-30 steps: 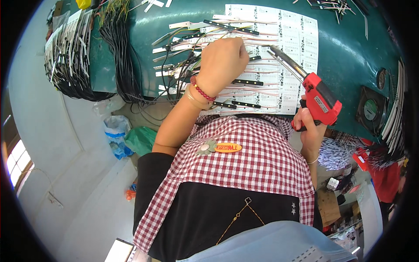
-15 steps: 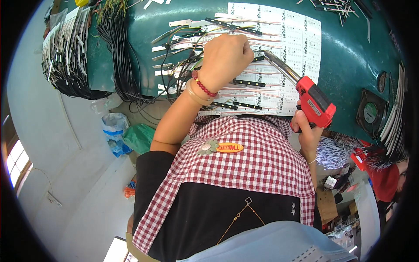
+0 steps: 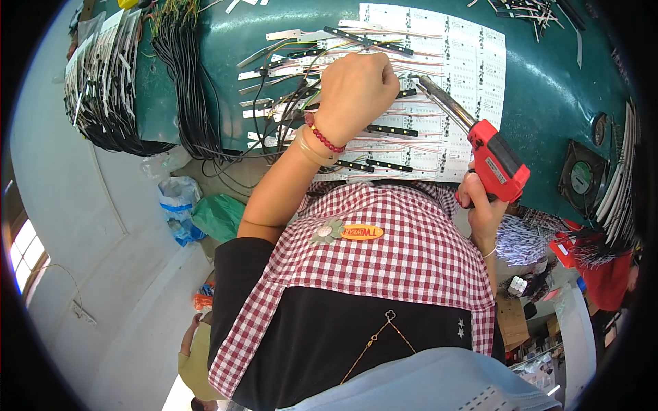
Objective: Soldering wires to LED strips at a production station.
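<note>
Fingers (image 3: 474,186) of the right hand (image 3: 486,211) clasp the red soldering gun (image 3: 499,164), its tip (image 3: 425,83) near the curled left hand (image 3: 358,94) (fingertips hidden; I cannot tell their hold).

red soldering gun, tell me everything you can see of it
The red soldering gun is pistol-shaped, its body plastic-looking, red with black panels and a pale label. A long metal barrel, darkened toward the tip, slants up and left over the white boards, its end near the left hand. The right hand grips its handle; whether the tip touches anything is unclear.
</note>
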